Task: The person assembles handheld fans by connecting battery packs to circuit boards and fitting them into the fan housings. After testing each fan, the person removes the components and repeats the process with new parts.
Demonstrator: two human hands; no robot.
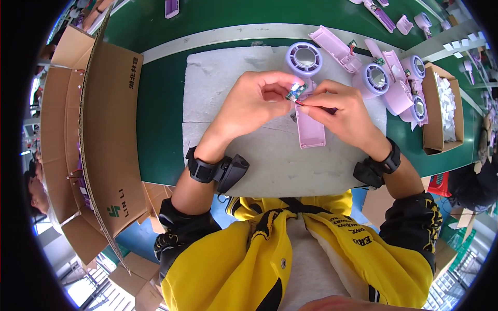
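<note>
Between thumb and fingers, my left hand (254, 102) pinches a small green circuit board (296, 92), on which a bluish-white light glows. My right hand (340, 110) is closed on thin red and black wires (300, 103) at the board's lower edge. Under both hands lies an open pink handheld-fan housing (311, 127), its handle pointing toward me. Its round lilac fan head (304, 59) sits just beyond my fingers. Part of the housing is hidden by my hands.
A pale foam mat (223, 67) covers the green bench. Several more pink fan housings (397, 96) lie at the right, some opened. Beyond them is a carton of white pieces (446, 103). A tall cardboard box (111, 129) stands at the left edge. Purple parts (172, 8) lie farther back.
</note>
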